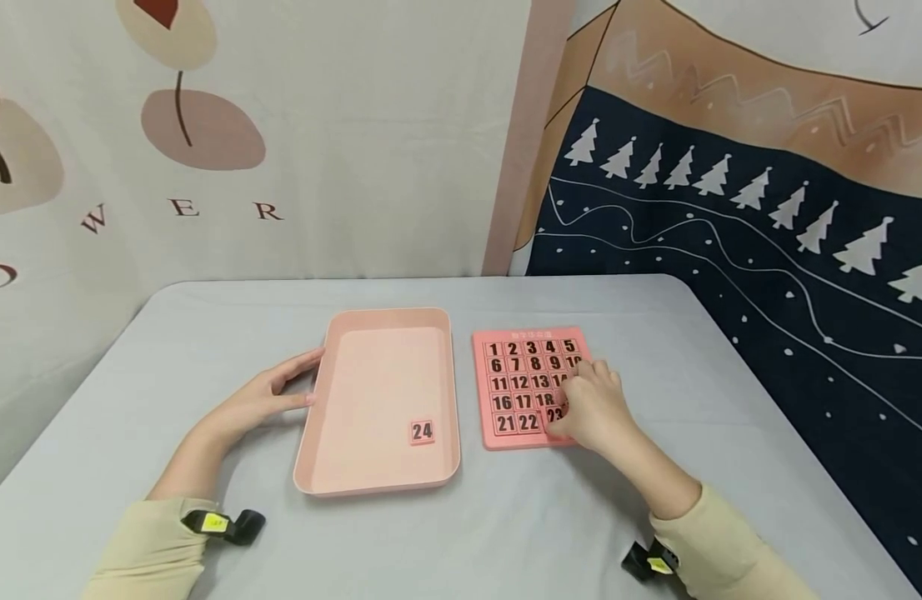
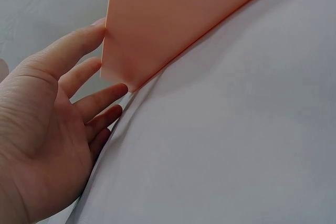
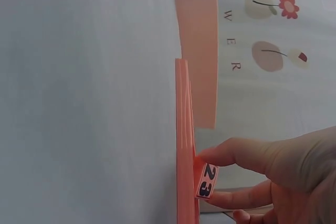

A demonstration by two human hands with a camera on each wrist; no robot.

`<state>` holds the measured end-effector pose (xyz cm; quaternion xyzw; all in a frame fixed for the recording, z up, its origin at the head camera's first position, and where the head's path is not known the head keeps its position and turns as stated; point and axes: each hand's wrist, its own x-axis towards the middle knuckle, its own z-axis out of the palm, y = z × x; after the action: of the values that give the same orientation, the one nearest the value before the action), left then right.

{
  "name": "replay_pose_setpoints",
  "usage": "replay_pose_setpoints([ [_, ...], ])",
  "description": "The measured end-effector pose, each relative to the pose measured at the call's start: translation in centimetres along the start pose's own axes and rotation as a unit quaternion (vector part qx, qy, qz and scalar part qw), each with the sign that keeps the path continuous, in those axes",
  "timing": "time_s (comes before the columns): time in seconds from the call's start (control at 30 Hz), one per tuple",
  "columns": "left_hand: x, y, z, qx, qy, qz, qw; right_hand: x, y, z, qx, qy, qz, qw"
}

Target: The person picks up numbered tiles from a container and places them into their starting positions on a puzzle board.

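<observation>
A pink number board point(image 1: 498, 442) lies right of the tray, its rows of square tiles running up from 1. Over its lower right part my right hand point(image 1: 596, 407) pinches the tile marked 23 point(image 3: 208, 180) between thumb and fingers. In the right wrist view that tile is tilted against the board's surface. My fingers cover several squares at the right side. My left hand point(image 1: 254, 398) touches the left side of the pink tray point(image 1: 371, 375), fingers and thumb extended. One loose tile, 24 point(image 1: 422, 432), lies inside the tray near its lower right corner.
Both things lie on a table with a pale grey cloth point(image 1: 506, 533). Behind it hangs a cream curtain point(image 1: 371, 167) with printed letters and plant shapes. A dark blue cloth with white trees point(image 1: 731, 233) hangs at the right. Each wrist wears a small black camera point(image 1: 245, 527).
</observation>
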<state>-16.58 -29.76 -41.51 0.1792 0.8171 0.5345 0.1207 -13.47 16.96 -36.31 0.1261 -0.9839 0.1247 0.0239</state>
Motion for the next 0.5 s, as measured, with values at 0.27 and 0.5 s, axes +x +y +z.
replay_pose_setpoints([
  [0.27,0.04,0.02,0.06,-0.003,0.0,0.007,1.0,-0.1,0.07,0.41,0.015,-0.005,0.003,0.9999],
  [0.5,0.02,0.04,0.07,-0.003,-0.001,0.011,0.9999,-0.25,0.07,0.61,0.019,-0.012,0.008,0.9997],
])
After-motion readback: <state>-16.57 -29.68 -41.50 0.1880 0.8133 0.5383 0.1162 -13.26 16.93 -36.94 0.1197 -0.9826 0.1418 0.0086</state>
